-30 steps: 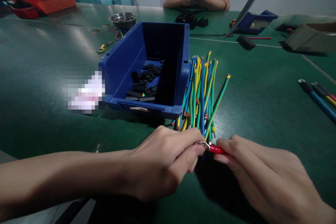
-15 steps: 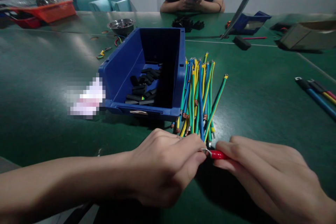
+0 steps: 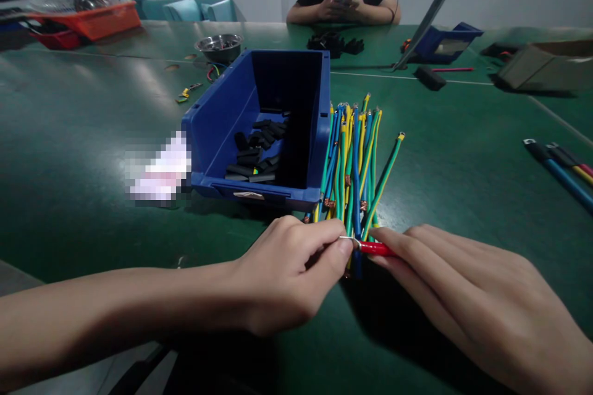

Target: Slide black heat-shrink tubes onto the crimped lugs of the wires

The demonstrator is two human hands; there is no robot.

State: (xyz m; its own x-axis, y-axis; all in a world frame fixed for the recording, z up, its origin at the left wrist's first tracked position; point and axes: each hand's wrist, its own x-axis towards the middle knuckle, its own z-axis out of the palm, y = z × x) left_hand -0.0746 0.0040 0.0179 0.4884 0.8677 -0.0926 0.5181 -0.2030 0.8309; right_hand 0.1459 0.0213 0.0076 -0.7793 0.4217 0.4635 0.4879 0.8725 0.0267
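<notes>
My left hand (image 3: pixel 291 268) pinches a small metal cable lug (image 3: pixel 351 239) between thumb and forefinger. From the lug a short red cable (image 3: pixel 376 249) runs right into the fingers of my right hand (image 3: pixel 467 287), which are closed around it and hide the rest. Just behind both hands lies a bundle of green-yellow and blue cables (image 3: pixel 356 160), some with metal lugs and some with bare copper ends. A blue bin (image 3: pixel 256 196) stands left of the bundle, with short black sleeves (image 3: pixel 252 157) on its floor.
Black-ended cables (image 3: pixel 563 170) lie at the right edge. Farther back are a metal bowl (image 3: pixel 219 46), an orange basket (image 3: pixel 109 21), a small blue bin (image 3: pixel 447 43) and a cardboard box (image 3: pixel 546 65). A slanted metal bar (image 3: pixel 433 9) rises from the table. Opposite, a person (image 3: pixel 345 0) holds a phone.
Both hands have moved slightly up and to the left in view, with the red cable and its lug between them. The left thumb and forefinger show more clearly; the lug stays pinched.
</notes>
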